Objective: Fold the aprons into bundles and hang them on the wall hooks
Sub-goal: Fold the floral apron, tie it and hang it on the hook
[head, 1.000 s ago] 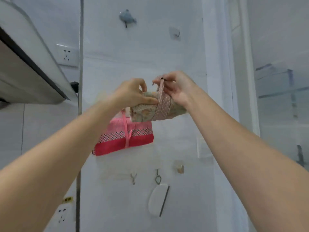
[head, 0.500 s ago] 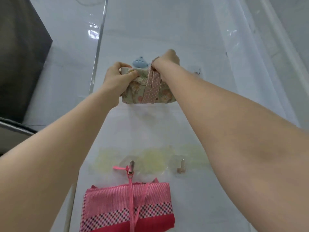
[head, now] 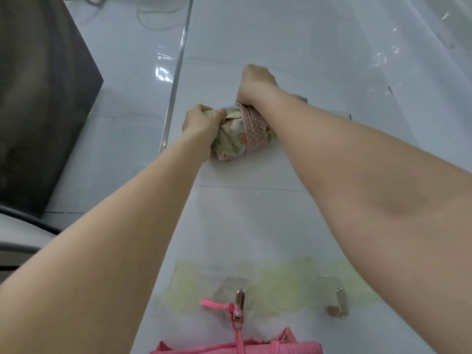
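A floral green apron bundle [head: 231,140], bound by a pink dotted strap [head: 255,131], is held high against the white tiled wall. My left hand [head: 200,121] grips the bundle's left end. Above it, my right hand [head: 255,84] is curled round the top of the strap. The upper wall hook is hidden behind my right hand. Lower down, a pink striped apron bundle [head: 281,347] hangs by its pink tie from a metal hook [head: 240,302].
A second metal hook [head: 339,305] with nothing on it sits to the right of the pink bundle's hook, on a yellowish glue patch. A dark cabinet [head: 38,98] stands out at the left. A metal trim strip [head: 176,77] runs up the wall.
Both hands have raised the floral bundle up the wall, past the blue hook that showed earlier. The camera has tilted upward, so the pink bundle has slid to the bottom edge.
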Demonstrator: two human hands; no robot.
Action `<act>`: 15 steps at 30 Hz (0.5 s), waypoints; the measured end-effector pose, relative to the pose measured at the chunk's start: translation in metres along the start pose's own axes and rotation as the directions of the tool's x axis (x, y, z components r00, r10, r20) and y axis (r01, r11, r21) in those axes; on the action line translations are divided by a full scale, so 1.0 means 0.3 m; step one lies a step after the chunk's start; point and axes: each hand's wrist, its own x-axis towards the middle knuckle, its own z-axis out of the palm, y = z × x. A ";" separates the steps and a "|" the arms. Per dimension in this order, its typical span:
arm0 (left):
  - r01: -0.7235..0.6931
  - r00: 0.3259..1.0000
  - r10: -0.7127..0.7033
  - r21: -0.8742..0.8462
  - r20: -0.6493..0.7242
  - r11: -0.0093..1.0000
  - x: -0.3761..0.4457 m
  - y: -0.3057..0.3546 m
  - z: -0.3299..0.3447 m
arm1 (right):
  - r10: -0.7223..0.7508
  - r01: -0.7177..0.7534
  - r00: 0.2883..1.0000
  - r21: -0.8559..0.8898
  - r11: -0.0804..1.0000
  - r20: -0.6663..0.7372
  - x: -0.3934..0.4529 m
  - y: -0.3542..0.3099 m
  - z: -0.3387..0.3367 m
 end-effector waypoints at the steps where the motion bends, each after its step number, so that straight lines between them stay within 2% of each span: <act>1: -0.001 1.000 0.001 0.002 -0.015 1.000 0.003 -0.012 -0.005 | -0.034 0.035 0.999 -0.046 0.998 0.014 -0.002 -0.015 0.006; 5: -0.043 0.994 0.050 0.075 -0.092 0.996 -0.002 -0.056 -0.023 | -0.106 0.123 0.989 -0.176 0.977 0.101 -0.022 -0.073 0.040; 11: -0.095 0.993 0.104 0.168 -0.049 0.981 -0.028 -0.033 -0.049 | -0.102 0.110 0.993 -0.200 0.974 0.051 -0.063 -0.066 0.017; 13: -0.113 0.992 0.123 0.206 -0.035 0.972 -0.024 -0.016 -0.058 | -0.097 0.120 0.986 -0.169 0.978 0.138 -0.072 -0.055 -0.024; 15: -0.120 0.991 0.132 0.235 -0.037 0.965 -0.017 0.001 -0.064 | -0.106 0.126 0.964 -0.065 0.990 0.245 -0.085 -0.032 -0.076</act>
